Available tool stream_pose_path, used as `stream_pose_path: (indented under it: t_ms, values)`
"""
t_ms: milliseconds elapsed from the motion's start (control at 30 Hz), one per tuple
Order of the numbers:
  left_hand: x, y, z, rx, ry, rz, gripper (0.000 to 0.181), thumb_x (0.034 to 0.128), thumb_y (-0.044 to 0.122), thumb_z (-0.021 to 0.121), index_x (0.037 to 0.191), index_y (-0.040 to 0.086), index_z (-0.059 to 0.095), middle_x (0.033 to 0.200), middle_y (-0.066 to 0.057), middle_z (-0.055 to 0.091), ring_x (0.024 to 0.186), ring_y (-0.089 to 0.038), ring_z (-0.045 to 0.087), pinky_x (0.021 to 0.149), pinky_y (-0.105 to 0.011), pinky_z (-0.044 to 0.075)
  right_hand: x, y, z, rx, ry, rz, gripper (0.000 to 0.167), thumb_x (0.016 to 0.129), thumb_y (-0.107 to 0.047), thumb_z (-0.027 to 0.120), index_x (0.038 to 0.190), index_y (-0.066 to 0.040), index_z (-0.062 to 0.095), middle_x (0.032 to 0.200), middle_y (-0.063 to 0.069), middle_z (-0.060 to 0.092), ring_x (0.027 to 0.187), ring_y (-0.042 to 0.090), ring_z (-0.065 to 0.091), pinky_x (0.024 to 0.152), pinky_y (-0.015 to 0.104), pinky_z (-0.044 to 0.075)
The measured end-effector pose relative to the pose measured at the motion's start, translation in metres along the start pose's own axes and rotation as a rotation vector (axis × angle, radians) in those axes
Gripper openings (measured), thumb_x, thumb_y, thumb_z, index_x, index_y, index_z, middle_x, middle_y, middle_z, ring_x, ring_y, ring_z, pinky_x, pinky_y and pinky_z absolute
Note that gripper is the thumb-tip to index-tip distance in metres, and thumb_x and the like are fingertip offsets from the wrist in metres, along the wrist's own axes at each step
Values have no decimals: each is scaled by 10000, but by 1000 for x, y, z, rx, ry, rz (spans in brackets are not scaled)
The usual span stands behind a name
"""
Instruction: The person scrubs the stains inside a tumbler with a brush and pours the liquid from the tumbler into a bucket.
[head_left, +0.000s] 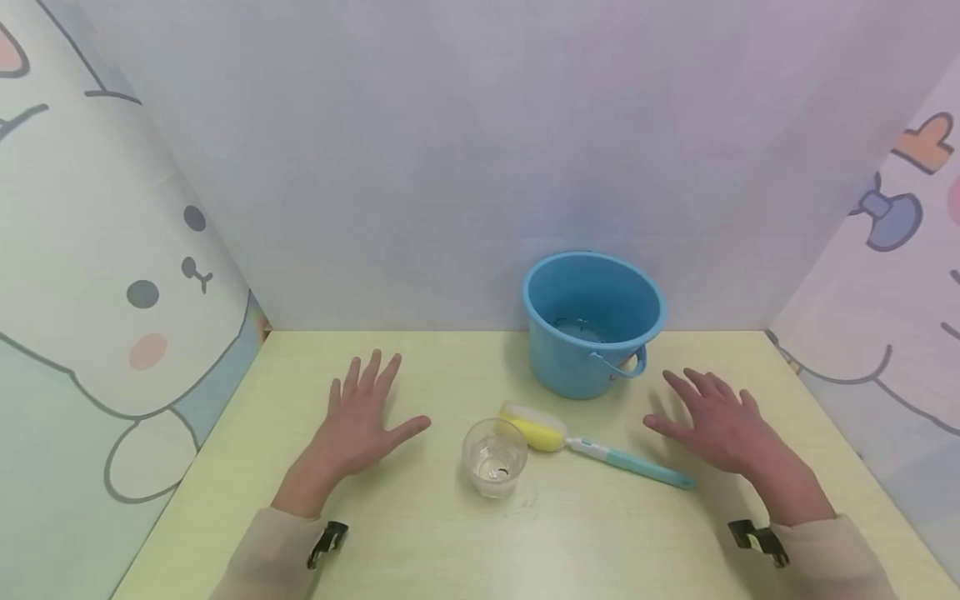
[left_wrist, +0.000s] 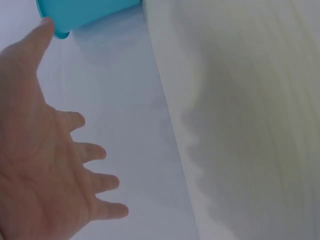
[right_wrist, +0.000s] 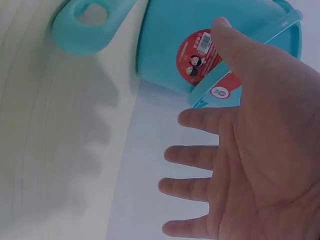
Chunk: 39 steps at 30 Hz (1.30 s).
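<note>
My left hand (head_left: 358, 425) hovers over the table's left side with its fingers spread, holding nothing. On the right, my right hand (head_left: 722, 429) is likewise spread and empty, nearest to the handle end of a sponge brush (head_left: 637, 463). The brush has a yellow and white sponge head and a white and teal handle. A clear glass cup (head_left: 495, 460) stands upright between the hands, beside the sponge head; whether it holds liquid I cannot tell. Behind them stands a blue bucket (head_left: 573, 367), its handle hanging down at the front right. The right wrist view shows a red label (right_wrist: 192, 60) on the bucket.
The pale yellow table (head_left: 420, 542) meets a plain light wall (head_left: 390, 167) at the back. Side panels with cartoon animals, one on the left (head_left: 82, 250) and one on the right (head_left: 892, 308), bound the table. Dark straps sit at both sleeve cuffs.
</note>
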<state>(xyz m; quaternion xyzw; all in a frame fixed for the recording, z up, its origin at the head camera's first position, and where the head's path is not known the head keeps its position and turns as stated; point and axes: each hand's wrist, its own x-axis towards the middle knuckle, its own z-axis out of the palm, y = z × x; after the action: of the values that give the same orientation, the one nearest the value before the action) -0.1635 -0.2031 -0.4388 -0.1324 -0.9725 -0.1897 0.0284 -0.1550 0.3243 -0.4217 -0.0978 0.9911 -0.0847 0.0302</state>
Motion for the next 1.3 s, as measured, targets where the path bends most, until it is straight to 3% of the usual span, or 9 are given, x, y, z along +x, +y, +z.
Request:
stream_pose_path:
  t_ms: [200, 333, 633, 900, 1100, 1300]
  values:
    - [-5, 15, -1, -132, -45, 75, 1078, 933, 770, 612, 1717, 180, 166, 1764, -162, 121, 1602, -462, 58, 1236, -727, 119, -4, -14, -3, 5, -6, -52, 952, 967, -768, 555, 1562, -28, 489, 1531, 344, 467, 1369, 601, 422, 1004, 842, 354]
    - [-11, 28, 0, -249, -98, 114, 1109, 889, 765, 683, 1714, 216, 185, 1762, -110, 167, 1608, -390, 134, 1254, -655, 202, -8, -26, -4, 47, -15, -111, 926, 951, -756, 601, 1529, -36, 539, 1478, 309, 536, 1315, 575, 502, 966, 787, 446]
    - [-16, 58, 10, -417, -185, 149, 1215, 707, 628, 940, 1667, 219, 316, 1667, 40, 353, 1543, -214, 325, 1237, -492, 334, -10, -46, 2, 69, -28, -285, 643, 931, -461, 815, 1398, -50, 651, 1276, 136, 670, 1133, 360, 653, 908, 567, 590]
    - [-16, 73, 20, -575, -253, 178, 1193, 699, 472, 1002, 1644, 170, 341, 1620, -68, 426, 1408, -319, 492, 1139, -532, 459, -9, -59, 10, 53, -38, -341, 520, 916, -322, 855, 1328, -53, 688, 1145, 54, 671, 985, 212, 636, 813, 439, 615]
    - [-14, 79, 25, -625, -279, 185, 1151, 718, 436, 1000, 1623, 123, 360, 1540, -89, 490, 1297, -271, 570, 1068, -503, 522, -8, -64, 14, 71, -72, -346, 441, 916, -245, 854, 1291, -66, 707, 1065, 1, 649, 900, 132, 583, 749, 357, 589]
    - [-13, 81, 30, -611, -282, 199, 1087, 745, 433, 985, 1601, 117, 394, 1498, -37, 527, 1293, -223, 559, 1053, -462, 536, -6, -65, 18, 70, -107, -325, 380, 919, -170, 841, 1272, -85, 728, 1033, -43, 634, 883, 105, 581, 771, 349, 596]
